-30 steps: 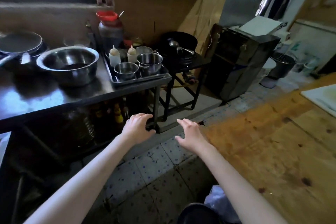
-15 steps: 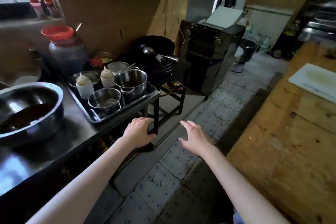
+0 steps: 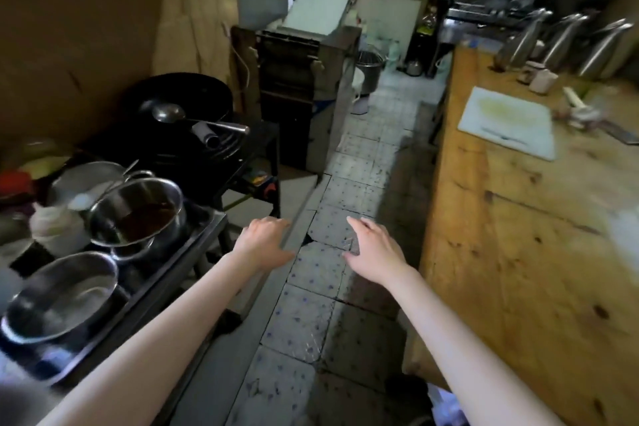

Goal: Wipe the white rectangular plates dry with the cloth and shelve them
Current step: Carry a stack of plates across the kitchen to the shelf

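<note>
Left hand (image 3: 264,240): fingers loosely curled, grasping nothing, over tiled floor (image 3: 307,332). Right hand (image 3: 375,247): fingers relaxed, empty, near wooden counter (image 3: 518,235). Plates, cloth: cannot tell where. Pots (image 3: 138,214): near left.

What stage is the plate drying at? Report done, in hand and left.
Done: nothing that shows; no wiped or shelved plate is in view.
In hand: nothing. The left hand and right hand are both held out over the tiled floor, empty, with no cloth.
Left: seemingly everything. No white rectangular plates or cloth can be made out; the white slab on the wooden counter looks like a cutting board.
</note>
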